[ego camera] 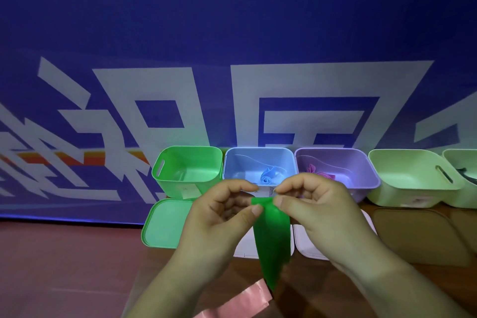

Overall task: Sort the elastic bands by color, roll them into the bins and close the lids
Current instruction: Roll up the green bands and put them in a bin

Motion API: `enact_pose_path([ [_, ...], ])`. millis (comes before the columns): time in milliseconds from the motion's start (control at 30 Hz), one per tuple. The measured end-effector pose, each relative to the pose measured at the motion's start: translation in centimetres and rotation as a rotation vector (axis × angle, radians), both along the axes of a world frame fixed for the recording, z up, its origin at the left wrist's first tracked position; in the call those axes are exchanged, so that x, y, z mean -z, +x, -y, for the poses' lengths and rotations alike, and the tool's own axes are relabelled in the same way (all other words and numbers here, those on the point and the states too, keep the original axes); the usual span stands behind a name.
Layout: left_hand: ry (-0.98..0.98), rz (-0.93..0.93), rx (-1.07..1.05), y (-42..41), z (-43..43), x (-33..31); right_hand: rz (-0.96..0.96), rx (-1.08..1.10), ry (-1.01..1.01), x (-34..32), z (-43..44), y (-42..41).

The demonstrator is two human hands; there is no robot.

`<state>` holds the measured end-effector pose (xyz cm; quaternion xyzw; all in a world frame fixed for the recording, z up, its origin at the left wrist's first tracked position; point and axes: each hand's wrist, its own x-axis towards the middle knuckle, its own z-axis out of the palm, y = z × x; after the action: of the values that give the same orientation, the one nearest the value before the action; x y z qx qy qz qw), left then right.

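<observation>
The left hand [219,217] and right hand [317,206] each pinch the top end of a green band [272,235] between thumb and fingers. The band runs lengthwise from the hands down toward the person, narrowing to a tip. Below it lies a pink band [242,302], cut off by the frame edge. The hands partly hide the white lids [307,242] under them.

Banner: I'm looking at huge white angular characters [165,100] on the blue banner [232,20], cut off below; I can't read them as words.
Green bin: the green bin [185,168] has a small pale sticker [189,191] on its front, print too tiny to read.
Blue bin: the blue bin [258,160] has a white label [265,190] on its front, mostly covered, unreadable.
</observation>
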<state>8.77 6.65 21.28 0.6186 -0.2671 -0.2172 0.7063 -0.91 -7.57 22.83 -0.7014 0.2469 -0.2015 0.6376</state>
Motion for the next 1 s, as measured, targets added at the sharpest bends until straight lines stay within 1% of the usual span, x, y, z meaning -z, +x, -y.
enact_pose_path([
  [100, 0.006, 0.069, -0.016, -0.5, 0.3, -0.3, 0.009, 0.010, 0.035, -0.2, 0.3, -0.4],
  [200, 0.027, 0.158, -0.001, -1.3, 0.8, -0.9, 0.001, 0.021, 0.026, -0.6, 0.9, -1.0],
  [267, 0.043, 0.167, -0.004, -1.9, 1.3, -1.2, -0.006, 0.024, 0.001, -0.9, 1.4, -1.6],
  [400, 0.062, 0.093, -0.003, -2.7, 2.6, -1.7, 0.014, -0.002, -0.024, -1.6, 2.6, -2.9],
  [567, 0.088, 0.014, 0.017, -3.9, 4.2, -2.6, 0.013, -0.107, -0.045, -2.3, 4.7, -5.2],
  [667, 0.105, -0.013, 0.022, -4.7, 5.3, -2.9, -0.025, -0.179, -0.142, -2.6, 6.0, -6.8],
  [767, 0.108, -0.027, 0.030, -5.7, 6.4, -3.2, -0.043, -0.162, -0.219, -2.7, 7.2, -7.9],
  [933, 0.095, -0.049, 0.075, -7.5, 8.0, -3.7, -0.029, -0.147, -0.172, -3.1, 8.8, -9.3],
  [1000, 0.106, -0.016, 0.098, -8.0, 8.4, -3.7, -0.024, -0.154, -0.119, -3.1, 9.6, -9.9],
])
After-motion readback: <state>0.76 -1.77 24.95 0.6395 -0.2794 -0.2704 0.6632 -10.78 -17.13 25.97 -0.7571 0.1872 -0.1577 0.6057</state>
